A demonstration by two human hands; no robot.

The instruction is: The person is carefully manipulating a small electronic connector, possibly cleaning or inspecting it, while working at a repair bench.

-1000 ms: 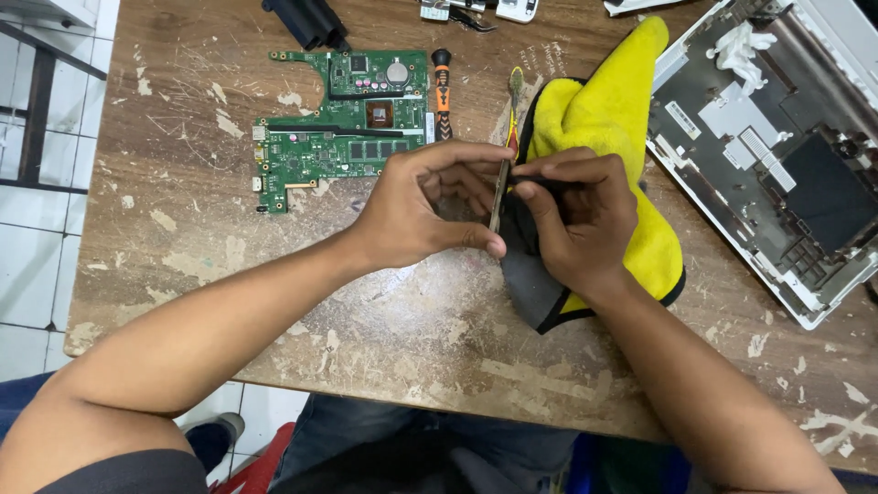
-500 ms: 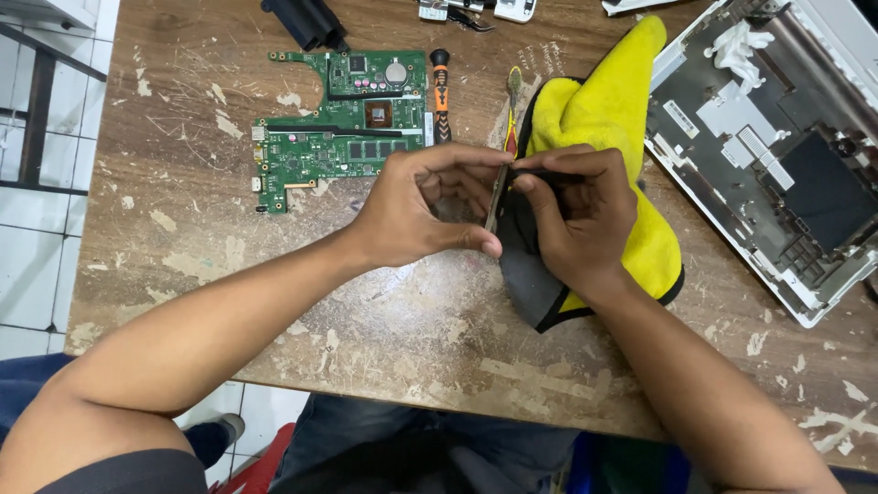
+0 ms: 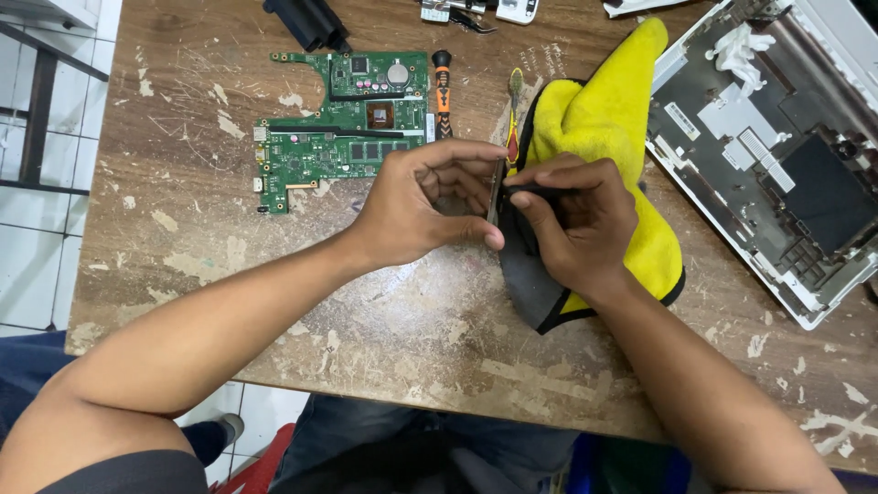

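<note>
My left hand pinches a small thin flat part, held edge-on above the table. My right hand grips a slim dark tool whose tip touches that part. Both hands meet just left of a yellow cloth with a grey underside, and my right hand rests on the cloth. What kind of part it is cannot be told from this edge-on angle.
A green circuit board lies on the worn wooden table to the left of my hands, with an orange-and-black screwdriver beside it. An opened white laptop shell sits at the right. A black object lies at the far edge.
Hardly anything differs. My right hand's fingers have shifted slightly against the thin part, while my left hand keeps the same hold.
</note>
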